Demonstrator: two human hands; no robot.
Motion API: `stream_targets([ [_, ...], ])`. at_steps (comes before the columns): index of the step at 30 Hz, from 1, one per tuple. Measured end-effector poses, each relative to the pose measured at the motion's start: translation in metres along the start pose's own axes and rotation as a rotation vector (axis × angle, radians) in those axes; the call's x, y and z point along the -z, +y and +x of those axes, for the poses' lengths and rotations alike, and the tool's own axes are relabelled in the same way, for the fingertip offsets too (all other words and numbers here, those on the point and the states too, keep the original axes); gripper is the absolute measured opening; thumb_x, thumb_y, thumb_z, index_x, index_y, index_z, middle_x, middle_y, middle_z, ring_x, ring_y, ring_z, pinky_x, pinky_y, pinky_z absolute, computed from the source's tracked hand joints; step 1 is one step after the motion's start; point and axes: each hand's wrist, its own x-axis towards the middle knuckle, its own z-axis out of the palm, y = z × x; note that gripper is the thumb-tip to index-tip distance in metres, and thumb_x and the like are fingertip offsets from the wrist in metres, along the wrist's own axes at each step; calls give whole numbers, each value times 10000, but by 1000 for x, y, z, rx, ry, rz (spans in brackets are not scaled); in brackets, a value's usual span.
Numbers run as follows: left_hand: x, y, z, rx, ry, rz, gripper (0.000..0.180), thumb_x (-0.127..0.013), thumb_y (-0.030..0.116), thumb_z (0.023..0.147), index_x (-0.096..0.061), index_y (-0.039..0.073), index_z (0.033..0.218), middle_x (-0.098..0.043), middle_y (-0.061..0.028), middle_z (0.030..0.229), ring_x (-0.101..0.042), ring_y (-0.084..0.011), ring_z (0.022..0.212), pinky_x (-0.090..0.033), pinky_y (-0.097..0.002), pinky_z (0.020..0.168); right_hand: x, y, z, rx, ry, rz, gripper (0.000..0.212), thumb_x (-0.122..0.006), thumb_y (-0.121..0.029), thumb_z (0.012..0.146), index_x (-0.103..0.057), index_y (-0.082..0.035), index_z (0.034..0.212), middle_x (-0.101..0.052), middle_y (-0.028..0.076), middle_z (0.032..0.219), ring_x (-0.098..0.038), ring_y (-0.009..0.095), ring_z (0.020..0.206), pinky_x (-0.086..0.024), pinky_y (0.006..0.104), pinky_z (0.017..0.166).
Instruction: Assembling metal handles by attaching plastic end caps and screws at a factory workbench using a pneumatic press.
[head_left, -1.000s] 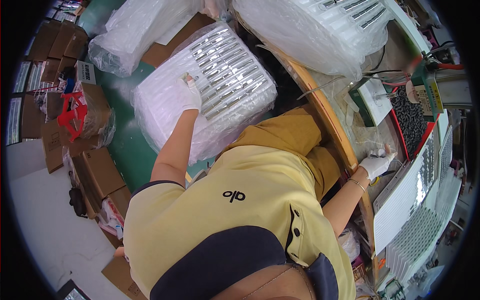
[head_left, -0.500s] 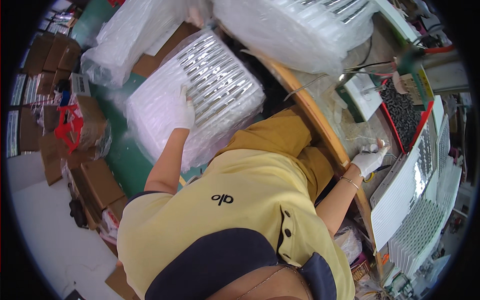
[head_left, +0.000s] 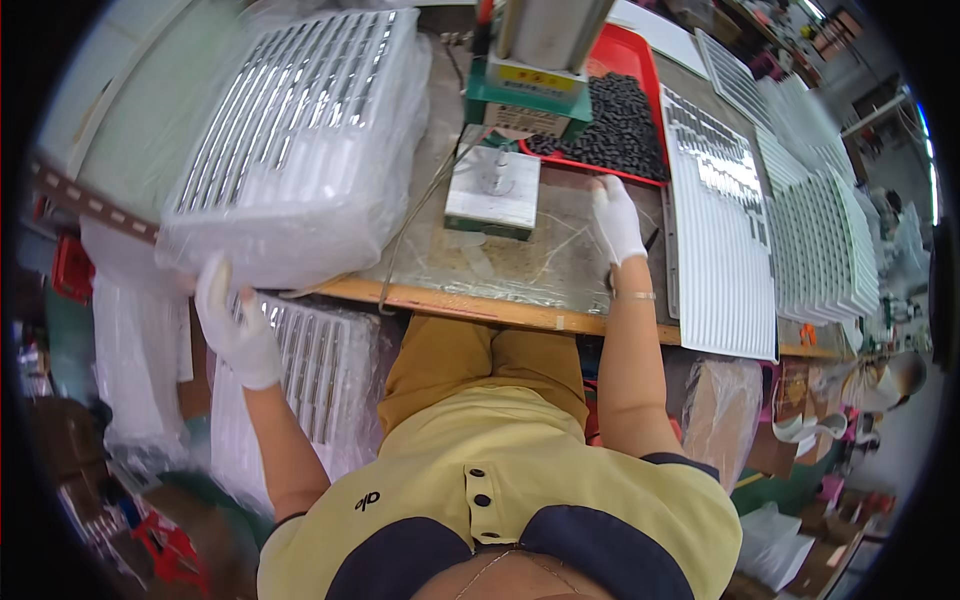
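My left hand [head_left: 237, 328], in a white glove with bare fingertips, is raised with thumb and fingers apart. It hovers in front of a plastic-wrapped stack of white slatted panels with shiny strips [head_left: 290, 110] on the table's left. Below the table edge, another wrapped slatted panel [head_left: 312, 365] sits partly behind that hand. My right hand [head_left: 617, 222], gloved likewise, is over the tabletop by the near edge of a red tray [head_left: 655, 95]. Its fingers are drawn together and point toward the tray's small black pieces [head_left: 615, 125]; whatever they hold is too small to make out. A dark blade-like tip [head_left: 651, 239] shows beside it.
A green-and-silver bench press [head_left: 530, 90] with a metal block [head_left: 492, 190] stands mid-table. To the right lie a white slatted panel [head_left: 720, 250] and a stack of white grids [head_left: 822, 245]. A wooden edge [head_left: 480, 300] runs along the table's front.
My view has swung from the floor-side wrapped panel to the table. The left hand has come off that panel and lifted; the right hand has moved toward the red tray.
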Motion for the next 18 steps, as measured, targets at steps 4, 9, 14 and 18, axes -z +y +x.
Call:
stream_targets([
  [4, -60, 13, 110, -113, -246, 134, 373, -592, 123, 844, -548, -18, 1187, -563, -192, 1197, -527, -328, 1119, -400, -391, 967, 8, -21, 41, -273, -368, -226, 282, -502, -308, 901, -627, -61, 957, -643, 201, 914, -598, 383, 906, -461, 445, 769],
  [9, -106, 32, 166, -7, -633, 330, 383, -645, 260, 809, -608, 15, 1101, -590, -184, 1105, -563, -320, 1034, -440, -388, 883, 12, -6, 64, -244, -295, -448, 277, -544, -338, 870, -665, -98, 936, -646, 180, 917, -611, 362, 893, -480, 436, 768],
  [14, -119, 16, 177, -65, -489, 350, 368, -666, 281, 795, -625, 16, 1047, -617, -165, 1049, -591, -308, 973, -455, -392, 839, 13, -16, 79, -306, -391, -568, 190, -620, -280, 813, -688, -131, 910, -668, 125, 925, -635, 315, 881, -502, 413, 754],
  [18, -107, 24, 185, 160, -741, 428, 373, -661, 272, 808, -616, 8, 1068, -626, -167, 1025, -604, -315, 941, -463, -377, 824, 13, -21, 83, -225, -396, -601, 170, -623, -257, 808, -688, -129, 899, -672, 127, 920, -640, 320, 890, -504, 415, 759],
])
